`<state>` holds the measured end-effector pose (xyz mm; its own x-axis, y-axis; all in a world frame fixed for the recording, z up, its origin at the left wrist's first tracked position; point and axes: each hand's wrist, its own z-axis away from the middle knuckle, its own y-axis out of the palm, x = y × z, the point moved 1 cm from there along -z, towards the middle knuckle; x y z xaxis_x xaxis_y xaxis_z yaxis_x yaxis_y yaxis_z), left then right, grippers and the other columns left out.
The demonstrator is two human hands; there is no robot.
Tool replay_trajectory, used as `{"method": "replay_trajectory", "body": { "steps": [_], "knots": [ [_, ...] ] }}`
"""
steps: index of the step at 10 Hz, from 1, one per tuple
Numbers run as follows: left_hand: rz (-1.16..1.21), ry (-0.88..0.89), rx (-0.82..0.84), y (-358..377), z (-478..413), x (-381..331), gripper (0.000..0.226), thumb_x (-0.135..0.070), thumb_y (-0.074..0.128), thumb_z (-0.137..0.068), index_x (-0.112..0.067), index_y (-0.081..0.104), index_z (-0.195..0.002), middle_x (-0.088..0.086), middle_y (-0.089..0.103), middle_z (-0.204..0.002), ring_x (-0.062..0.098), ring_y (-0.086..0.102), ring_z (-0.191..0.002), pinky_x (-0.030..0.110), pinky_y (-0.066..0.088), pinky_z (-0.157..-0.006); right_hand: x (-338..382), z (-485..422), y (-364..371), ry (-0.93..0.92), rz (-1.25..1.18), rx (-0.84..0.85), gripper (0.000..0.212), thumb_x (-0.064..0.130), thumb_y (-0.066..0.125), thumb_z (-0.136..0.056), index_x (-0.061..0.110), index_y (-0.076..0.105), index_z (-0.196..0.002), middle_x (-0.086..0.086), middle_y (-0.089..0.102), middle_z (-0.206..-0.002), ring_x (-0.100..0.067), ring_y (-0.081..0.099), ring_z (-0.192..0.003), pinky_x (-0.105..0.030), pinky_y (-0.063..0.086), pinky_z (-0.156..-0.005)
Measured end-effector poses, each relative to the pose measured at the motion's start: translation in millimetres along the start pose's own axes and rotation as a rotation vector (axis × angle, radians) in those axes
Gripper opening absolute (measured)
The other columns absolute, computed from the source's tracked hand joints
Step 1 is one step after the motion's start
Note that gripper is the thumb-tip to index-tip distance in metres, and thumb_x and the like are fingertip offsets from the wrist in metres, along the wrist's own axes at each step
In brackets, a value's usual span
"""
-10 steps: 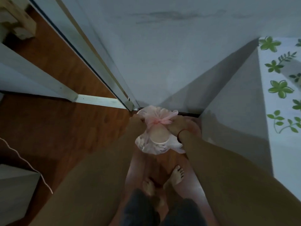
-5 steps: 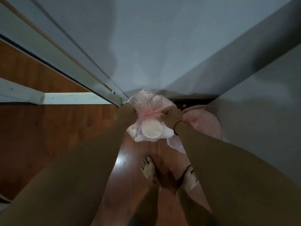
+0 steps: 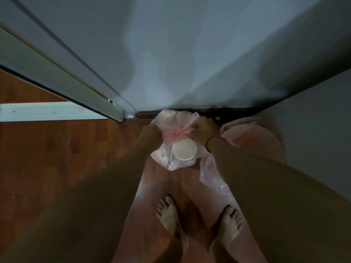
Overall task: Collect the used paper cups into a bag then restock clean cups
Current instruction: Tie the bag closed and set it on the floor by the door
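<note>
Knot (image 3: 177, 132) drawn tighter than before: left grip (image 3: 151, 134) and right grip (image 3: 204, 130) clench the bag (image 3: 164, 158) ends; cup (image 3: 185, 150) sealed inside.

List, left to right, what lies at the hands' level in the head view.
Floor → left hand → bag → right hand → pink plastic

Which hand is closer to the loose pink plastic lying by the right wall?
Right. The right hand grips the tied bag just left of the loose pink plastic. The left hand grips the bag's far side, with the knot between them.
</note>
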<state>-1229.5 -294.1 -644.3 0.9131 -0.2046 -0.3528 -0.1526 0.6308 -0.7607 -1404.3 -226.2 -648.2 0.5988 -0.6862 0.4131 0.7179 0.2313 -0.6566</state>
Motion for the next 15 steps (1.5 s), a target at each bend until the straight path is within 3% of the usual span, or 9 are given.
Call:
{"method": "replay_trajectory", "body": {
  "steps": [2,4,7,8,9,10,11,13,15],
  "knots": [
    [0.024,-0.060,0.056,40.7,-36.3,6.6,0.025,-0.004,0.056,-0.085,-0.002,0.073,-0.103,0.014,0.070,-0.108,0.032,0.066,-0.104,0.034,0.053,-0.092,-12.7,-27.2,5.9,-0.070,0.196,-0.054,0.023,0.029,0.062,-0.087,0.013,0.068,-0.102,-0.011,0.070,-0.103,-0.030,0.067,-0.100,-0.031,0.047,-0.076],
    [0.062,-0.086,0.087,63.4,-48.8,6.1,0.023,0.003,0.054,-0.086,0.000,0.074,-0.098,0.012,0.070,-0.100,0.026,0.067,-0.100,0.025,0.050,-0.084,-21.8,-38.4,13.1,-0.093,0.207,-0.028,0.028,0.033,0.063,-0.084,0.017,0.070,-0.106,-0.008,0.067,-0.115,-0.029,0.063,-0.110,-0.032,0.049,-0.087],
    [-0.025,-0.128,0.197,58.3,-45.2,2.2,0.031,0.000,0.049,-0.094,-0.004,0.069,-0.117,0.012,0.063,-0.127,0.026,0.062,-0.115,0.024,0.048,-0.092,-19.5,-38.9,13.7,-0.058,0.252,0.103,0.033,0.019,0.046,-0.096,0.013,0.064,-0.123,-0.011,0.059,-0.131,-0.030,0.054,-0.124,-0.039,0.044,-0.103],
    [-0.015,-0.138,0.201,41.4,-39.8,-7.8,0.029,0.000,0.044,-0.095,0.000,0.069,-0.111,0.010,0.067,-0.117,0.026,0.063,-0.111,0.021,0.045,-0.082,-14.0,-31.1,-1.3,-0.048,0.253,0.124,0.034,0.012,0.044,-0.095,0.005,0.061,-0.123,-0.016,0.058,-0.132,-0.033,0.053,-0.125,-0.038,0.043,-0.103],
    [0.042,-0.197,0.183,21.4,-34.9,-21.4,0.026,-0.007,0.042,-0.097,-0.003,0.068,-0.095,0.011,0.065,-0.119,0.027,0.061,-0.115,0.028,0.047,-0.089,-8.1,-24.1,-15.3,-0.023,0.240,0.084,0.030,0.004,0.046,-0.089,0.001,0.065,-0.112,-0.020,0.062,-0.123,-0.036,0.058,-0.118,-0.040,0.047,-0.097],
    [-0.059,-0.180,0.180,3.8,-27.8,-36.0,0.035,-0.025,0.047,-0.099,-0.006,0.062,-0.124,0.011,0.060,-0.130,0.028,0.056,-0.123,0.034,0.041,-0.102,1.8,-9.4,-31.8,-0.011,0.206,0.059,0.028,0.012,0.050,-0.091,0.006,0.065,-0.114,-0.017,0.062,-0.125,-0.034,0.057,-0.119,-0.038,0.046,-0.098],
    [-0.134,-0.149,0.111,-22.5,-11.9,-48.4,0.043,-0.033,0.044,-0.100,-0.008,0.057,-0.132,0.011,0.059,-0.134,0.028,0.054,-0.125,0.034,0.038,-0.105,14.7,12.6,-56.8,0.008,0.167,0.038,0.030,0.023,0.051,-0.093,0.011,0.063,-0.118,-0.013,0.060,-0.128,-0.032,0.054,-0.123,-0.037,0.042,-0.102],
    [-0.036,-0.156,0.064,-83.8,37.6,-93.3,0.038,-0.034,0.045,-0.098,-0.010,0.060,-0.122,0.014,0.062,-0.127,0.032,0.057,-0.119,0.039,0.044,-0.102,36.4,63.4,-112.8,-0.013,0.160,0.036,0.042,0.037,0.040,-0.096,0.008,0.055,-0.123,-0.017,0.055,-0.133,-0.033,0.052,-0.124,-0.043,0.042,-0.104],
    [-0.050,-0.172,-0.006,-169.0,138.1,-152.5,0.052,-0.043,0.042,-0.099,-0.011,0.046,-0.140,0.012,0.046,-0.147,0.029,0.042,-0.136,0.041,0.033,-0.114,68.8,164.7,-191.3,-0.069,0.156,0.010,0.047,0.038,0.038,-0.098,0.007,0.050,-0.130,-0.017,0.049,-0.140,-0.032,0.046,-0.129,-0.040,0.038,-0.108]
  ]
}}
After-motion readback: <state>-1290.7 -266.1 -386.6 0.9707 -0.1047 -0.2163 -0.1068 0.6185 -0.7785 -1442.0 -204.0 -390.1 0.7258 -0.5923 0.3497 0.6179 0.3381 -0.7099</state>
